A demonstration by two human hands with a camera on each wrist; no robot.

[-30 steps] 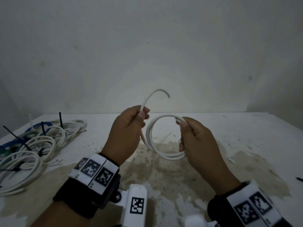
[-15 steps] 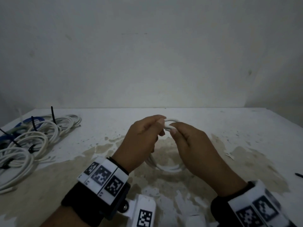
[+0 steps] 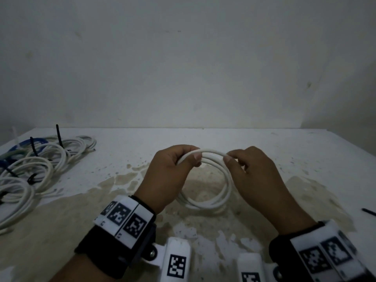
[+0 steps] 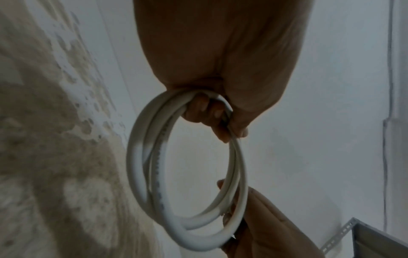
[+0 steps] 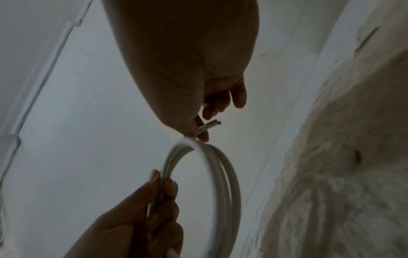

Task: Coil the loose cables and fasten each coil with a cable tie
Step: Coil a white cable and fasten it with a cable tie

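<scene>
We see a stained white table bearing tied cable coils far left and a black cable tie far right.

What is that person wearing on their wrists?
Both hands are bare. The left hand has a black wrist strap topped with a white band of black square-pattern markers. The right hand has a matching marker band. White marked blocks hang beneath.

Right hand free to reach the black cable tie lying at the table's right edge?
Probably not yet. The right hand pinches the white cable coil and its loose end; the left hand grips the coil too. The path to the black cable tie looks open.
</scene>
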